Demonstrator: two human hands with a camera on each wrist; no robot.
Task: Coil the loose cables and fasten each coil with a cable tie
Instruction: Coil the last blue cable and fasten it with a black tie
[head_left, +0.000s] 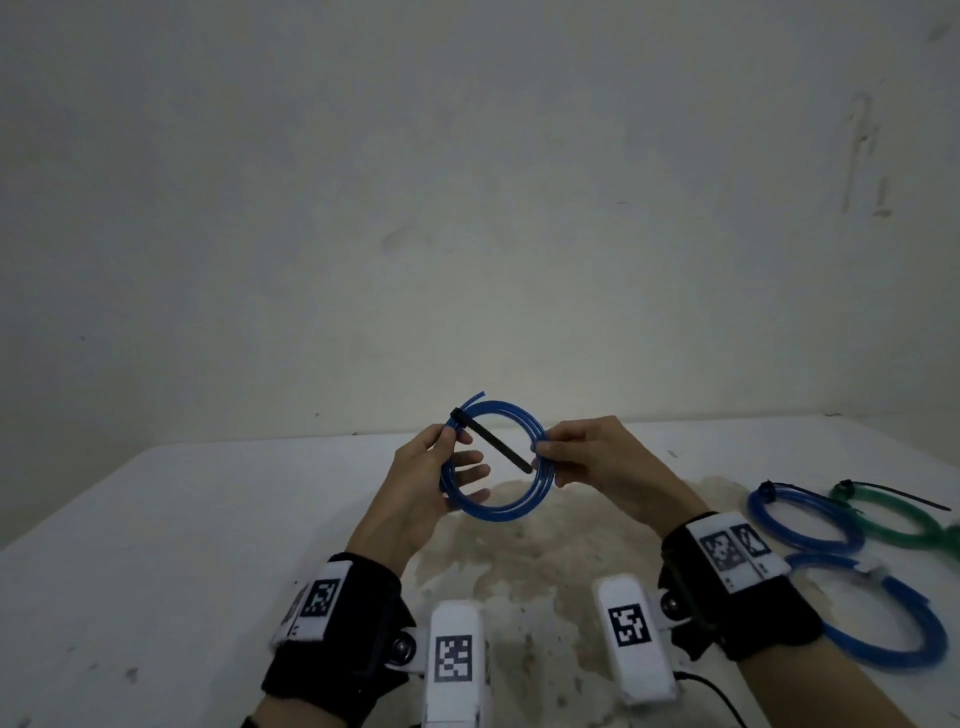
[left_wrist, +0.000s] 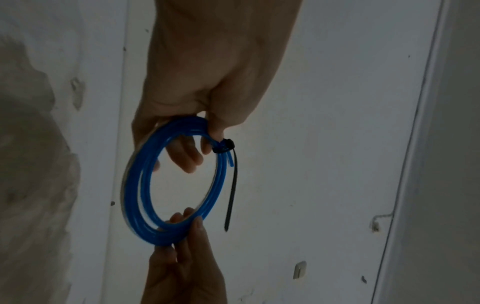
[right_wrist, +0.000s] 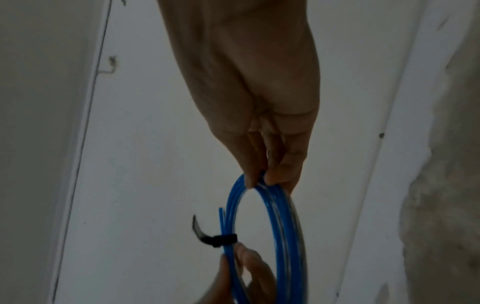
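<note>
I hold a blue cable coil (head_left: 498, 514) upright above the white table (head_left: 156, 545), between both hands. A black cable tie (head_left: 493, 444) is cinched round the coil's upper left, and its long tail slants down across the ring. My left hand (head_left: 445, 437) pinches the coil just below the tie's head (left_wrist: 225, 146), its other fingers spread behind the ring. On the opposite side, my right hand (head_left: 540, 449) pinches the strands (right_wrist: 280, 226) between thumb and fingertips (right_wrist: 259, 179). Two cut cable ends stick out past the tie (right_wrist: 221, 239).
At the right of the table lie three tied coils: a blue one (head_left: 805, 519) and a green one (head_left: 893, 519) with black ties, and a larger blue one (head_left: 883, 613) with a pale tie. A brownish stain (head_left: 519, 561) marks the table under my hands. A bare wall stands behind.
</note>
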